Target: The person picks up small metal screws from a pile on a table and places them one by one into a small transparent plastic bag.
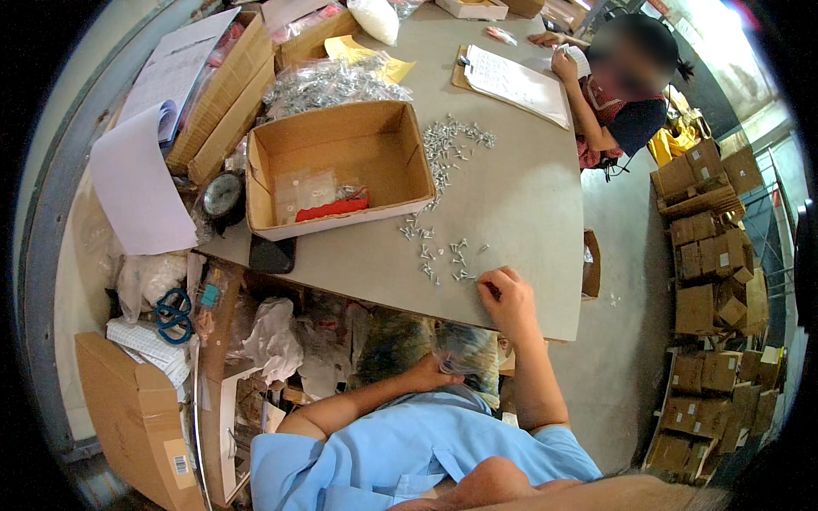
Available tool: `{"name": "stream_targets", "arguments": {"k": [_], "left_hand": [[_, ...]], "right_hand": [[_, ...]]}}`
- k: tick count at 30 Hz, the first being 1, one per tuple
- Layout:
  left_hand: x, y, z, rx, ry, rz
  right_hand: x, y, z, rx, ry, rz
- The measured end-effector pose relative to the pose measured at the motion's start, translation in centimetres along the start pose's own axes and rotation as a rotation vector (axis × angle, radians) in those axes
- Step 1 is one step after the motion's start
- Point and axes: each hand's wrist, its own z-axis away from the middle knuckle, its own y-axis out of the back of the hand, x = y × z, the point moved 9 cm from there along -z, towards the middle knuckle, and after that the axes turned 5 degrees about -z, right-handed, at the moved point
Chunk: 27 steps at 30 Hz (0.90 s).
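Observation:
Below the table's front edge, my left hand is closed on a clear plastic bag, held close to my lap. My right hand rests at the front edge of the grey table with its fingers curled in; whatever they hold, if anything, is hidden. Just left of it lie small groups of silver screws. A longer heap of screws trails back along an open cardboard box. Inside that box are small clear bags and a red piece.
Bagged metal parts lie behind the box. A black phone-like object lies at the front edge. Across the table, another person holds something white beside a clipboard. Blue-handled scissors lie lower left; stacked cartons line the right.

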Motion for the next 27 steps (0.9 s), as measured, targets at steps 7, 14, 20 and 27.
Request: {"name": "stream_targets", "arguments": {"k": [7, 14, 20, 27], "left_hand": [[-0.3, 0.1, -0.1, 0.021, -0.061, 0.003], [0.5, -0.1, 0.1, -0.008, -0.085, 0.122], [0.8, 0.0, 0.3, -0.059, -0.04, 0.1], [2.2, 0.3, 0.4, -0.043, -0.075, 0.141]], "right_hand": [[-1.1, -0.5, 0.5, -0.108, -0.01, -0.052], [-2.4, -1.7, 1.1, -0.031, 0.152, 0.081], [-4.1, -3.0, 3.6, -0.293, 0.217, 0.013], [-2.3, -1.5, 0.1, -0.09, 0.015, -0.099]]}}
